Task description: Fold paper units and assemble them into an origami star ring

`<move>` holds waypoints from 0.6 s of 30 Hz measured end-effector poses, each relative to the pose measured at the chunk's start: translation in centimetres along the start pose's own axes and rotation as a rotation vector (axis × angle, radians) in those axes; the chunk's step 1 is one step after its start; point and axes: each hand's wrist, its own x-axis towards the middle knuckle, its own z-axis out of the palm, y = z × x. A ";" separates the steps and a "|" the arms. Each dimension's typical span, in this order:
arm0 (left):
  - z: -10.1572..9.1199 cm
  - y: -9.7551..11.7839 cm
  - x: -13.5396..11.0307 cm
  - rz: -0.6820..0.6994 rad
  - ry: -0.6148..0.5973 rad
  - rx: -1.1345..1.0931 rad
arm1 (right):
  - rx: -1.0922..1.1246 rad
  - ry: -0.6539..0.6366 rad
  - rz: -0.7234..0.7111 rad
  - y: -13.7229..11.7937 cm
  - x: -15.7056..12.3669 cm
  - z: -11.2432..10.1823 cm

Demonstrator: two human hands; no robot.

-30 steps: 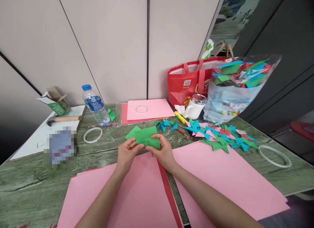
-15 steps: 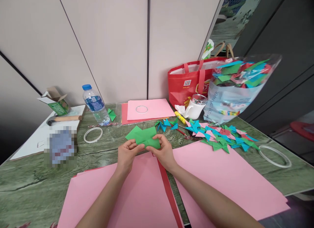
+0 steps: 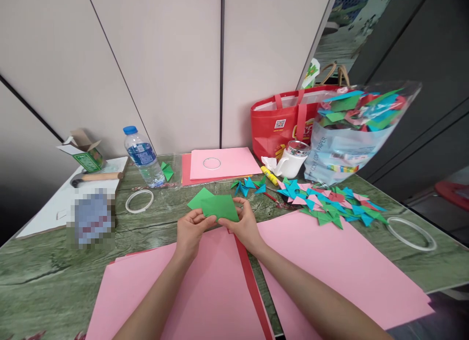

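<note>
Between my two hands is a green sheet of paper (image 3: 222, 207), folded over into a rectangle. My left hand (image 3: 190, 228) pinches its lower left edge between thumb and fingers. At the right end, my right hand (image 3: 246, 223) grips it with the thumb in front and fingers behind. Another green paper piece (image 3: 201, 198) shows a corner behind the folded one, to the left; whether it is held or lies on the table I cannot tell. Below my hands are large pink paper sheets (image 3: 198, 286), with red paper under their edge.
On the right lie folded paper pieces (image 3: 326, 201) and more pink sheets (image 3: 337, 266). Behind them stand a white mug (image 3: 292, 160), a red bag (image 3: 271, 127) and a bag of paper shapes (image 3: 337, 149). At left are a bottle (image 3: 143, 157), white ring (image 3: 139, 201) and hammer (image 3: 97, 177).
The green paper's upper flap has folded down toward me, so it now shows a flat rectangle. My right fingers have moved behind it; both hands stay in nearly the same place.
</note>
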 end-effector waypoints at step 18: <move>0.1 -0.2 -0.1 -0.053 0.006 -0.004 | -0.079 -0.082 0.043 -0.6 -0.2 0.1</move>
